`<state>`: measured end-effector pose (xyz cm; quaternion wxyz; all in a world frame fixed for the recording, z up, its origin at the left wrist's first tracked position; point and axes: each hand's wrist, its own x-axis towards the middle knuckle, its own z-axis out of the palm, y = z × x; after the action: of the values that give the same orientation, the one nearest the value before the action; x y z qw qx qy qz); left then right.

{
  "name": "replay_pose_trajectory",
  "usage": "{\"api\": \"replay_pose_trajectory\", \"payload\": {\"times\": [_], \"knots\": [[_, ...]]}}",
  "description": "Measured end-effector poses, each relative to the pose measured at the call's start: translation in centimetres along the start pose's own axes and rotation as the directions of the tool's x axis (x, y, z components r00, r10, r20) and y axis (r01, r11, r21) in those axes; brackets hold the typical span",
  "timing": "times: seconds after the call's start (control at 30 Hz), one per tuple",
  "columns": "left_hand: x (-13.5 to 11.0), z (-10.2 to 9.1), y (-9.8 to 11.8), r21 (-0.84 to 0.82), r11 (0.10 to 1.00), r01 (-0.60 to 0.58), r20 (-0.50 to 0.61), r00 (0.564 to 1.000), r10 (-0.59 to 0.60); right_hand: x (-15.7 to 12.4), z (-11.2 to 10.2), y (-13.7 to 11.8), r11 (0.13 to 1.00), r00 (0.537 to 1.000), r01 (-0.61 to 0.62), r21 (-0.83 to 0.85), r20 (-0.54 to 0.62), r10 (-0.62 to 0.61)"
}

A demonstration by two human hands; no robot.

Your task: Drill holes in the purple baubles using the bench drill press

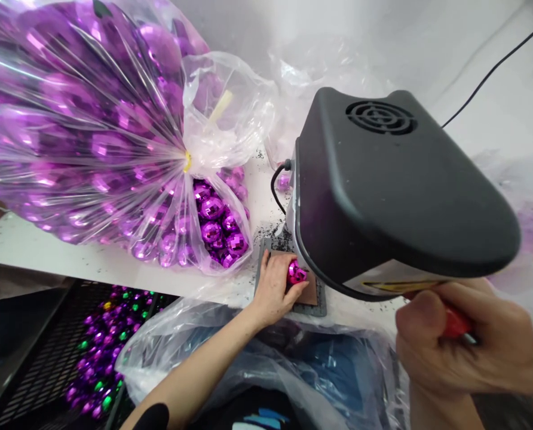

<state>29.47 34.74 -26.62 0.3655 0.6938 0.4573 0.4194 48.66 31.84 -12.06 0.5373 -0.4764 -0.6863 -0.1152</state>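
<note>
Surface: white table (42,251), bag of purple balls (91,131) crowding left side.
Ball: pink ball (297,273) on base plate (314,303), under machine head (396,191).
L hand (273,289): pinches ball, near plate's front edge.
R hand (468,349): fist closed on red handle (455,323), well apart.

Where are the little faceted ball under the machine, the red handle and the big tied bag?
faceted ball (297,273), head view, its shiny upper face.
red handle (455,323), head view, its exposed end.
tied bag (91,131), head view, its clear film side.
</note>
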Motion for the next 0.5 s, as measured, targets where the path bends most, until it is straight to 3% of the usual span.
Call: {"api": "replay_pose_trajectory", "payload": {"times": [0.2,0.4,0.5], "knots": [[0.0,0.0,0.2,-0.094,0.994,0.064,-0.012,0.998,-0.065,-2.3,-0.2,0.2,0.997,0.995,-0.010,-0.075,0.096,0.017],[0.1,-0.5,1.2,-0.272,0.931,0.242,0.058,0.970,-0.235,-3.7,-0.4,1.0,0.993,0.981,0.039,-0.108,0.194,-0.017],[0.1,-0.7,1.4,-0.233,0.942,0.240,0.073,0.971,-0.229,-4.6,-0.2,1.1,0.992,0.971,-0.112,-0.063,0.207,0.122]]}}
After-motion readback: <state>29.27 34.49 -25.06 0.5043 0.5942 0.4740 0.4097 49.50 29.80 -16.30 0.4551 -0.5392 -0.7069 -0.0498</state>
